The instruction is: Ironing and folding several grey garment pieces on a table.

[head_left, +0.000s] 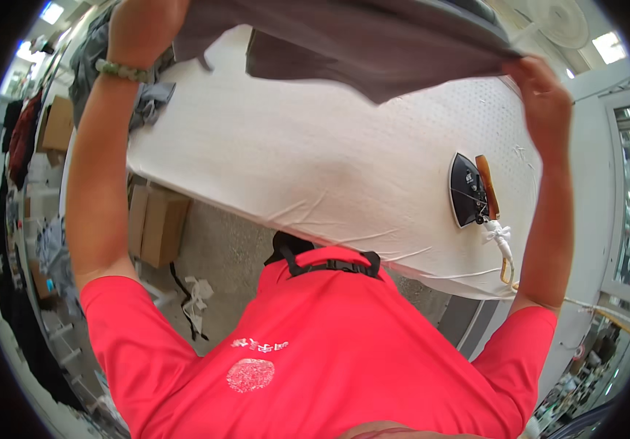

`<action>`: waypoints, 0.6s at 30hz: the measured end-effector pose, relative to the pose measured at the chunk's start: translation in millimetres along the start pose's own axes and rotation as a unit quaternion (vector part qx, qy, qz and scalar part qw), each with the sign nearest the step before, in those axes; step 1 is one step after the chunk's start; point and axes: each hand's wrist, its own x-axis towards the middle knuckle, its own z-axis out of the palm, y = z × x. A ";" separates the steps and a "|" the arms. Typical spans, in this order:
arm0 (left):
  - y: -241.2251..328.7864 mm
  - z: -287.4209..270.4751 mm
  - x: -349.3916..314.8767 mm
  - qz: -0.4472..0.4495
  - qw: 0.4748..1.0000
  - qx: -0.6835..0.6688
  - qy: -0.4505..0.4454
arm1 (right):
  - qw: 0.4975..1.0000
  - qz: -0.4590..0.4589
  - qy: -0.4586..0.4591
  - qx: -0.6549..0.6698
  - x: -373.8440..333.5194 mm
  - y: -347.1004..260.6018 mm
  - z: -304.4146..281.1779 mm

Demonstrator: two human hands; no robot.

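A dark grey-brown garment [359, 55] is stretched out in the air between my raised hands, above the far part of a white padded ironing table [278, 146]. What kind of garment it is I cannot tell, as its upper part runs out of the picture. My right hand [546, 91] pinches its right end. At the top left, my left hand [146, 28] is closed at the other end, its fingertips cut off by the picture's edge. A black iron [467, 192] with a brown handle rests on the table's right part, nearer to me than the garment.
Grey clothing [152, 102] lies heaped on the table's left end. From the iron a cord [506, 271] runs off to the right. Cardboard boxes [160, 223] stand on the floor at left, near white scraps [196, 296]. A white fan [560, 22] is at the far right.
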 end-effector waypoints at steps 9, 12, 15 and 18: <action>-84.1 74.6 63.9 0.109 0.980 -0.112 0.124 | 0.982 0.134 0.097 0.095 -0.2 -103.6 6.2; -88.6 108.9 79.2 -0.071 0.916 -0.395 0.033 | 0.941 0.202 0.173 0.211 -17.3 -137.6 30.6; -67.3 156.2 107.9 -0.235 0.736 -0.630 -0.081 | 0.879 0.245 0.266 0.311 -32.8 -151.4 63.6; -21.3 208.6 113.5 -0.223 0.674 -0.679 -0.184 | 0.789 0.354 0.387 0.319 -65.3 -141.7 107.0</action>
